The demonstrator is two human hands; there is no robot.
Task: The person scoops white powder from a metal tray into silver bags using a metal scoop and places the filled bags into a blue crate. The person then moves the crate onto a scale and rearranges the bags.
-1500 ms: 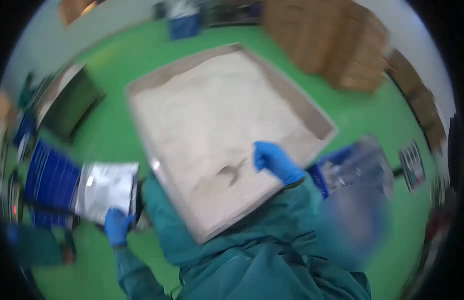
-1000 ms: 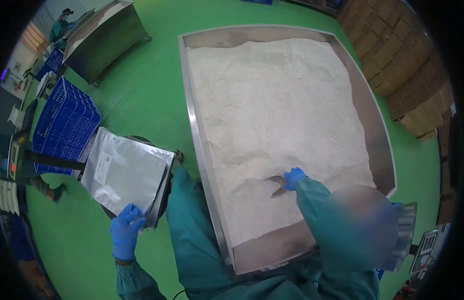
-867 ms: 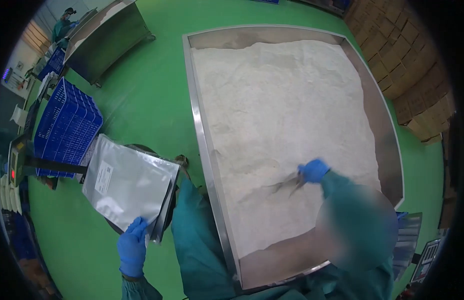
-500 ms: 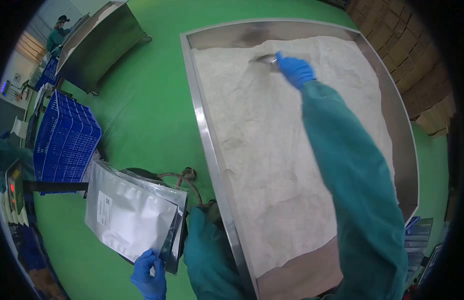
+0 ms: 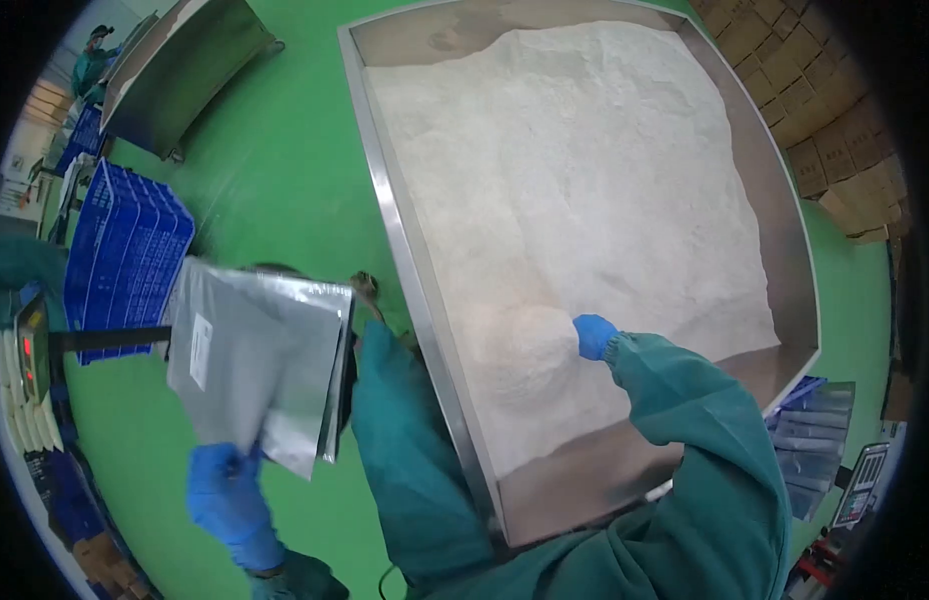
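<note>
My left hand [image 5: 230, 500], in a blue glove, is closed on the lower edge of the top silver foil bag [image 5: 225, 340]. That bag has a white label [image 5: 201, 352] and is bent up from the other foil bags [image 5: 320, 330] of the stack beneath it. My right hand [image 5: 595, 336], also gloved in blue, is closed low against the white powder [image 5: 605, 170] in the large metal bin [image 5: 385, 190]. The scoop it held a moment ago is hidden now, apparently behind a mound of powder [image 5: 515, 350] just left of the fist.
A blue plastic crate [image 5: 130, 255] stands left of the bags, near a scale with a red display [image 5: 30, 350]. Another metal bin [image 5: 185, 75] and a person [image 5: 90, 65] are at the far left. Cardboard boxes [image 5: 835, 150] are stacked at right, above more silver bags [image 5: 810, 440].
My right hand has pulled the scoop from the far side of the powder toward me. My left hand has moved left, bending the top bag's edge up. The view has shifted slightly.
</note>
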